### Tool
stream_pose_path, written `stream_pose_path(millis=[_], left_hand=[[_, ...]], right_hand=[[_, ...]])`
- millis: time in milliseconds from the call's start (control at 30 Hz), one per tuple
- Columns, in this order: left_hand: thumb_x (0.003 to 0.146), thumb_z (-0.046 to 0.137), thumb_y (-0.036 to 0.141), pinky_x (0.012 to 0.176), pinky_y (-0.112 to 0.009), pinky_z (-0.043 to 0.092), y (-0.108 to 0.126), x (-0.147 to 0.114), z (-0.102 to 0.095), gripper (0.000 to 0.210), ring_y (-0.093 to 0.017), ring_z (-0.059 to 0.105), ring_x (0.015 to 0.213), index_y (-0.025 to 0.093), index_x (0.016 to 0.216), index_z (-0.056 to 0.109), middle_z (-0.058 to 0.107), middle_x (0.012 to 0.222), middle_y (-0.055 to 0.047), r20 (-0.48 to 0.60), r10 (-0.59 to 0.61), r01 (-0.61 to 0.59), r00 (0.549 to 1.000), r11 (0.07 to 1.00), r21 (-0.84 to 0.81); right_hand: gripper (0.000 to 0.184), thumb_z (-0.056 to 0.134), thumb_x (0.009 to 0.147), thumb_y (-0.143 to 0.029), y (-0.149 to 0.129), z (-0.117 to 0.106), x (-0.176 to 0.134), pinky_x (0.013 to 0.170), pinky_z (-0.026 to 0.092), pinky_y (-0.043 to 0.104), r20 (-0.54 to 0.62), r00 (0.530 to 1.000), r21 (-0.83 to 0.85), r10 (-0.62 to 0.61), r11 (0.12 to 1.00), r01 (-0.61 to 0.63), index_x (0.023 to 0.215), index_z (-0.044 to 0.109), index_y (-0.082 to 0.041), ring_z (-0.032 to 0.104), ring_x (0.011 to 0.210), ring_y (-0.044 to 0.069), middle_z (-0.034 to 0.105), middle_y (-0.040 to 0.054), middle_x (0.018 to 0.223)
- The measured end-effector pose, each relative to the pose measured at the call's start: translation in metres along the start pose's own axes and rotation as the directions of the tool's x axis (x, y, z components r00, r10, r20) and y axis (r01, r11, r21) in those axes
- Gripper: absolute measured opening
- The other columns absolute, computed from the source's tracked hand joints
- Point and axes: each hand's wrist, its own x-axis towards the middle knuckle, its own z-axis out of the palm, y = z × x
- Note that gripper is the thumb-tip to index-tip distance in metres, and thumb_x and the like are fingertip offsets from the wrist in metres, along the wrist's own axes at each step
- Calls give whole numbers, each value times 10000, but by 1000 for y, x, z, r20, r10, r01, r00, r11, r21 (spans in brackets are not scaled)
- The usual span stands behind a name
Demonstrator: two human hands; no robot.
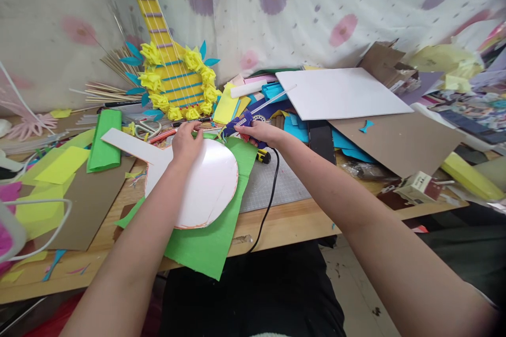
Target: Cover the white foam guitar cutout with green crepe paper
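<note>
My right hand (256, 131) is closed around a blue glue gun (237, 124), its nozzle pointing left toward the far edge of a white board cutout (209, 184). A clear glue stick (279, 97) juts from the gun's back. The cutout has a rounded body and a straight neck, and lies on a sheet of green paper (213, 253). At the cutout's far edge, my left hand (187, 142) has its fingers bent and drawn together. Whether they pinch the green paper's edge there is hard to see. The gun's black cord (272, 195) trails over the table's front edge.
A yellow paper guitar (177, 71) with flowers leans on the curtain behind. Scissors (148, 129) lie left, near a folded green paper (105, 139). A grey cutting mat (292, 184) is under the right arm. White board (343, 92) and brown cardboard (399, 139) sit right.
</note>
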Motion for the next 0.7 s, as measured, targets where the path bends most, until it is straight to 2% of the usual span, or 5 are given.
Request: stream_pose_path(millis=[367, 700], left_hand=[[809, 506, 204, 843, -331, 452, 1, 1, 0, 260, -219, 594, 967, 200, 1027, 648, 645, 1004, -55, 22, -29, 29, 999, 1000, 3], [809, 510, 209, 840, -322, 457, 1, 0, 0, 267, -218, 597, 975, 183, 1031, 657, 651, 998, -60, 15, -15, 15, 1000, 1000, -9]], right_hand=[[440, 608, 816, -524, 14, -7, -5, 352, 282, 180, 10, 1000, 50, -6, 999, 5, 568, 479, -183, 372, 402, 43, 510, -21, 519], [448, 597, 834, -494, -3, 8, 7, 357, 322, 188, -9, 999, -54, -36, 998, 36, 537, 488, -177, 402, 397, 44, 503, -16, 519]])
